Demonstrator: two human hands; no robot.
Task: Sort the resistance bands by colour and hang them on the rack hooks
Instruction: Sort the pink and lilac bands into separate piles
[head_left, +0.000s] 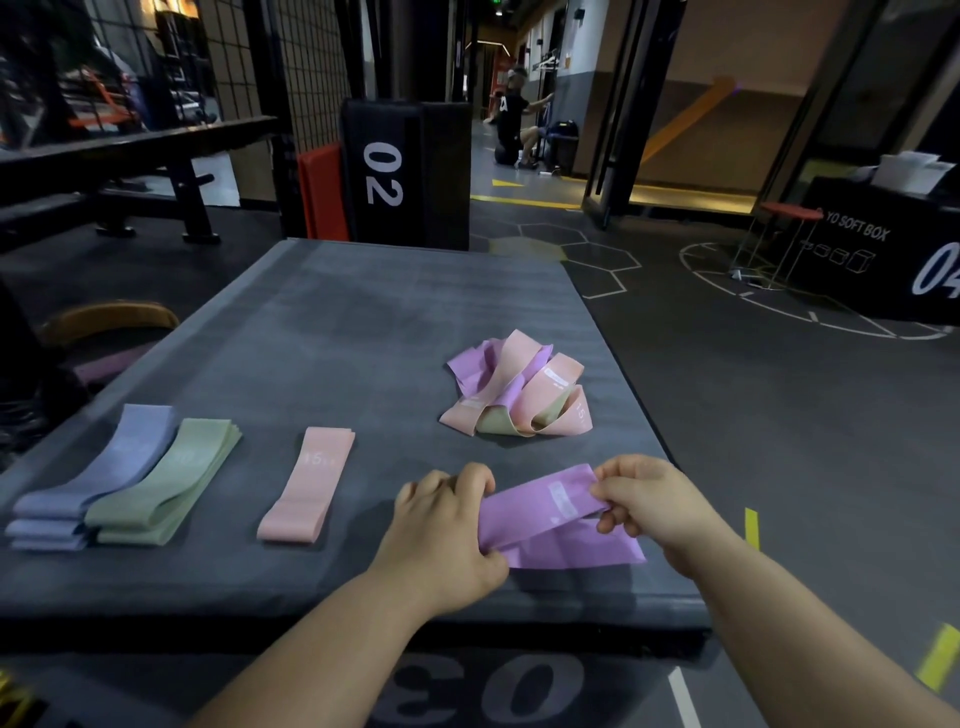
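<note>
Sorting looked only partway done here. A purple band was held at lower centre-right, low over the near edge of the box. The left hand had its fingers curled round the band's left end, and the right hand pinched the other end between thumb and fingers. A blue stack, a green stack and one pink band lay in a row at lower left. A mixed pile sat mid-frame. Next move, I reckon: flatten it and lay it right of the pink one. No hooks in sight.
</note>
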